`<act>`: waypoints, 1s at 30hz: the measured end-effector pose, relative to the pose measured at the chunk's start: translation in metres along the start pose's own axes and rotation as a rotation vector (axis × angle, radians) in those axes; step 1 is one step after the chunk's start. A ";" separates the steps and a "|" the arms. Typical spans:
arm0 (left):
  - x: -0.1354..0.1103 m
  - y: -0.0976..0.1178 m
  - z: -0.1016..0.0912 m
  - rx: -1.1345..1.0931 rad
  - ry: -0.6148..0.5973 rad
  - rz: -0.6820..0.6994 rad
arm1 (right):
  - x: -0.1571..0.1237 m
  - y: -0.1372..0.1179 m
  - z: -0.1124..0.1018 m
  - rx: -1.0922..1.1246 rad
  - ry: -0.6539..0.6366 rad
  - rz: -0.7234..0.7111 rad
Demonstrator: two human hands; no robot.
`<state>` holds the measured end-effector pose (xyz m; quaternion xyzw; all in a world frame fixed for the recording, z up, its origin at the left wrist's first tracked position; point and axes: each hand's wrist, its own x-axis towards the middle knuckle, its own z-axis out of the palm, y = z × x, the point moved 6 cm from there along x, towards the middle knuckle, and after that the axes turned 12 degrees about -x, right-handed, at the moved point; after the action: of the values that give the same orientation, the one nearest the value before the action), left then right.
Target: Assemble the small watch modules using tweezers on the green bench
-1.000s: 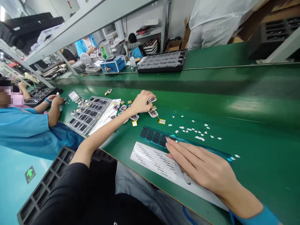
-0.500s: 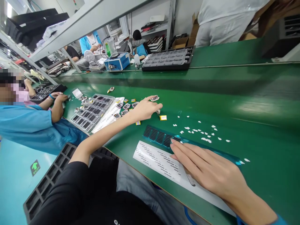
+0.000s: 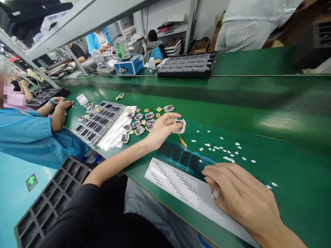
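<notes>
My left hand (image 3: 165, 128) pinches a small white-rimmed watch-like housing (image 3: 179, 126) with circuitry inside, held above the bench. A yellow-edged battery (image 3: 183, 143) dangles below it. My right hand (image 3: 240, 193) is closed around a slim metal tool (image 3: 214, 193), perhaps tweezers; only its end shows. That hand hovers over the right part of a blue-green strip with rows of black adhesive pieces (image 3: 178, 155). In front of the strip lies a white printed sheet (image 3: 172, 181). Left of my left hand several similar housings (image 3: 140, 130) with batteries are spread out.
White scraps (image 3: 219, 148) dot the green bench (image 3: 292, 137). To the left are a clear tray of dark pieces (image 3: 100, 122) and a co-worker's arm (image 3: 58, 115). A black compartment tray (image 3: 49, 203) stands below the bench edge. Behind are a blue box (image 3: 130, 64) and another tray (image 3: 184, 65).
My left hand has picked up a housing from the bench, and its battery now hangs free. My right hand has drawn back to the right, away from the black pieces.
</notes>
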<state>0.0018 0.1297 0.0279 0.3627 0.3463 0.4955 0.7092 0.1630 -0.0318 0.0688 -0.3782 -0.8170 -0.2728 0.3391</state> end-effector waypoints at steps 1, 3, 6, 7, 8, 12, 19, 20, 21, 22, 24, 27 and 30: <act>-0.002 -0.006 0.000 -0.011 -0.007 -0.047 | 0.000 0.002 0.001 0.000 -0.003 0.020; -0.008 -0.016 0.002 -0.022 -0.027 -0.134 | 0.000 0.005 0.003 -0.008 -0.006 0.061; -0.019 -0.025 0.008 0.021 -0.101 -0.225 | -0.005 0.009 0.006 -0.039 -0.013 0.120; -0.024 -0.026 0.012 0.065 -0.145 -0.228 | -0.006 0.010 0.007 -0.050 -0.012 0.135; -0.028 -0.026 0.016 0.115 -0.193 -0.217 | -0.007 0.011 0.007 -0.061 -0.013 0.151; -0.044 -0.027 0.031 0.265 -0.361 -0.128 | -0.006 0.013 0.007 -0.104 -0.040 0.185; -0.063 -0.052 0.035 0.348 -0.467 -0.319 | -0.005 0.011 0.016 -0.086 -0.144 0.221; -0.064 -0.055 0.035 0.312 -0.465 -0.378 | -0.005 0.012 0.017 -0.075 -0.144 0.224; -0.065 -0.057 0.035 0.279 -0.460 -0.418 | -0.005 0.012 0.017 -0.067 -0.144 0.228; -0.065 -0.057 0.035 0.253 -0.448 -0.435 | -0.005 0.012 0.017 -0.061 -0.143 0.229; -0.063 -0.053 0.034 0.216 -0.406 -0.414 | -0.004 0.012 0.016 -0.056 -0.144 0.229; -0.060 -0.046 0.033 0.202 -0.338 -0.339 | -0.006 0.013 0.014 -0.093 -0.138 0.234; -0.060 -0.042 0.033 0.210 -0.312 -0.291 | -0.009 0.012 0.013 -0.112 -0.118 0.210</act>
<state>0.0325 0.0560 0.0156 0.4529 0.3310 0.2871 0.7765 0.1727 -0.0195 0.0556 -0.4954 -0.7749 -0.2582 0.2957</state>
